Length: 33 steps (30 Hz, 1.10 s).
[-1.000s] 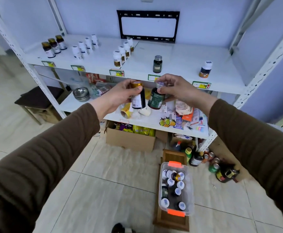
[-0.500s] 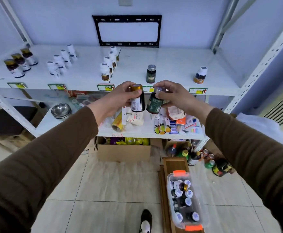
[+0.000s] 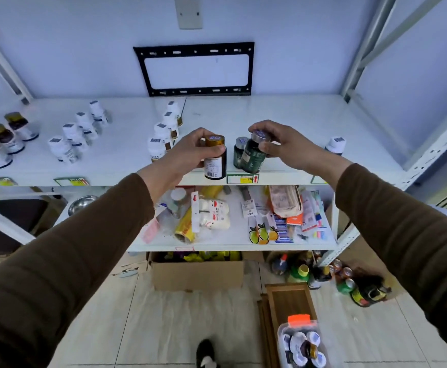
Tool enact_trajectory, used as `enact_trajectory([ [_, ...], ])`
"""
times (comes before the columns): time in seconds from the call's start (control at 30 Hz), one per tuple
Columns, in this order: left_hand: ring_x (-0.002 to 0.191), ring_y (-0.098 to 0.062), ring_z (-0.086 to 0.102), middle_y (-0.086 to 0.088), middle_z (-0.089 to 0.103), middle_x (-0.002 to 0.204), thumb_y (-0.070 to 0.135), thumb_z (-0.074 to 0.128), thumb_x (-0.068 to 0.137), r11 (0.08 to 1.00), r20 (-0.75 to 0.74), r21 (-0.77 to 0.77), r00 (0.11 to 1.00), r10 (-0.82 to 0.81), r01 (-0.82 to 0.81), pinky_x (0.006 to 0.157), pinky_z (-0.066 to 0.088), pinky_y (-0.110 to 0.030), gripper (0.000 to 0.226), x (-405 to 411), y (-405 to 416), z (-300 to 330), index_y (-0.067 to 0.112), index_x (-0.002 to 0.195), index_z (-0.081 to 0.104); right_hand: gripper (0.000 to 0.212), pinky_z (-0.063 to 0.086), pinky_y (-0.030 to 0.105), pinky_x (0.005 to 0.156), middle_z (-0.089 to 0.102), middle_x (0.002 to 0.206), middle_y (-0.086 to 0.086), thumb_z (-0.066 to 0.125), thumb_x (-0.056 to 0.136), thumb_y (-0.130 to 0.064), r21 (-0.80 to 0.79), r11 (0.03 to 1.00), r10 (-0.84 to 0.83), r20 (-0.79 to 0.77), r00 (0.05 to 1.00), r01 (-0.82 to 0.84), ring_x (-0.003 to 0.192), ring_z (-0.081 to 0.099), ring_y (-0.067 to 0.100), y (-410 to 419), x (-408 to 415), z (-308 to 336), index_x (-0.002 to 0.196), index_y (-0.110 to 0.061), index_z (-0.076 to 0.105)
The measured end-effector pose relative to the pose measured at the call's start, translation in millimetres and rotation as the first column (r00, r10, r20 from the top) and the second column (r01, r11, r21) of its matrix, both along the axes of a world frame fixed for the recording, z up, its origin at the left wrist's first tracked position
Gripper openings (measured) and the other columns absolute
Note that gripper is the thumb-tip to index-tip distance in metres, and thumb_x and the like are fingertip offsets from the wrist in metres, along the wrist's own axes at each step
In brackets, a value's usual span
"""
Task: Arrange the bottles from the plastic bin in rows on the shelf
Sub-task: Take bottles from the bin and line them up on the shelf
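1. Left hand (image 3: 190,152) grips a dark brown bottle with a gold cap (image 3: 215,158), fingers curled round its upper body and cap. The bottle is upright, at the front edge of the top shelf (image 3: 283,120); whether its base rests on the shelf cannot be told.
2. Right hand (image 3: 283,144) holds a dark green bottle with a silver cap (image 3: 254,155) by the cap and shoulder, fingers curled over the top. The bottle is tilted, its base near the shelf's front edge.
3. A second green bottle (image 3: 239,152) stands on the shelf just behind and left of the held green one, very close to it.
4. Further left on the shelf: a row of white bottles (image 3: 164,134), another white row (image 3: 79,134), and a row of dark bottles with gold caps (image 3: 2,139) at far left.
5. One white-capped bottle (image 3: 335,146) stands alone to the right, partly hidden by the right wrist.
6. Plastic bin (image 3: 300,341) with an orange latch sits on the floor at lower right, bottles inside.
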<state>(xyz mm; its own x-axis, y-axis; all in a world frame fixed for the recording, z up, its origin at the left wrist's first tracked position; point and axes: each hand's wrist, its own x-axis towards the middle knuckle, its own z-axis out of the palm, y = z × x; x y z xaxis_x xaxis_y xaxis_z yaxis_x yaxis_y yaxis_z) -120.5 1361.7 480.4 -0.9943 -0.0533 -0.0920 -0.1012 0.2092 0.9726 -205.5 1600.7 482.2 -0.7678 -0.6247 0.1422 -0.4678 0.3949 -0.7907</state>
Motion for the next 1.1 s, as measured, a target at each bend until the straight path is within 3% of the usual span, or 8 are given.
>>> enact_trajectory([
  [0.23, 0.102, -0.015, 0.066, -0.006, 0.067, 0.11, 0.02, 0.07, 0.091, 0.999, -0.024, 0.027, 0.999, -0.043, 0.044, 0.092, 0.052, -0.033, 0.026, -75.1, -33.5, -1.6, 0.017, 0.114, 0.059, 0.042, 0.036, 0.028, 0.104, 0.049, 0.125, 0.003, 0.051, 0.096, 0.0, 0.194, 0.976, -0.069, -0.145, 0.987, 0.096, 0.116, 0.047, 0.016, -8.1, -68.7, -1.5, 0.135, -0.015, 0.052],
  [0.5, 0.105, -0.016, 0.066, -0.003, 0.068, 0.11, 0.02, 0.072, 0.09, 0.998, -0.004, 0.035, 0.998, -0.055, 0.055, 0.096, 0.052, -0.037, 0.027, -144.6, -36.6, -11.4, 0.017, 0.114, 0.06, 0.046, 0.035, 0.025, 0.097, 0.044, 0.118, 0.002, 0.046, 0.095, 0.005, 0.299, 0.95, -0.032, -0.203, 0.979, 0.093, 0.111, 0.043, 0.014, -24.9, -133.1, -22.2, 0.137, -0.011, 0.05],
  [0.73, 0.102, -0.014, 0.065, 0.0, 0.068, 0.107, 0.02, 0.071, 0.09, 0.998, 0.011, 0.031, 0.999, 0.05, -0.05, 0.092, 0.053, -0.033, 0.022, -186.7, -36.3, -24.4, 0.018, 0.109, 0.06, 0.048, 0.038, 0.026, 0.1, 0.048, 0.128, 0.007, 0.046, 0.095, 0.005, 0.334, 0.928, 0.2, -0.077, 0.977, -0.164, 0.119, 0.046, 0.018, -45.0, -174.6, -43.0, 0.138, -0.017, 0.05],
  [0.83, 0.1, -0.013, 0.065, -0.001, 0.068, 0.108, 0.019, 0.071, 0.091, 0.997, 0.029, 0.03, 0.997, 0.071, -0.072, 0.087, 0.052, -0.03, 0.022, -196.8, -35.2, -29.7, 0.018, 0.11, 0.058, 0.05, 0.038, 0.02, 0.098, 0.048, 0.13, 0.006, 0.046, 0.094, 0.008, 0.343, 0.908, 0.268, -0.035, 0.963, -0.24, 0.122, 0.046, 0.018, -47.9, -182.8, -49.6, 0.137, -0.017, 0.051],
  [0.93, 0.101, -0.013, 0.065, -0.002, 0.068, 0.111, 0.02, 0.071, 0.091, 0.997, 0.043, 0.024, 0.997, 0.07, -0.071, 0.084, 0.052, -0.028, 0.025, -206.0, -35.6, -32.1, 0.016, 0.113, 0.058, 0.049, 0.038, 0.014, 0.098, 0.047, 0.132, 0.001, 0.045, 0.095, 0.007, 0.344, 0.892, 0.297, 0.046, 0.954, -0.294, 0.124, 0.044, 0.015, -45.1, -187.4, -51.2, 0.136, -0.021, 0.051],
  [1.1, 0.102, -0.013, 0.066, -0.002, 0.069, 0.111, 0.02, 0.072, 0.09, 0.998, 0.046, 0.026, 0.998, 0.052, -0.053, 0.084, 0.052, -0.027, 0.026, -220.5, -39.6, -30.6, 0.017, 0.112, 0.059, 0.051, 0.037, 0.022, 0.106, 0.045, 0.141, -0.009, 0.053, 0.097, -0.005, 0.286, 0.904, 0.277, 0.178, 0.944, -0.319, 0.13, 0.041, 0.008, -46.2, -192.2, -49.2, 0.141, -0.029, 0.045],
])
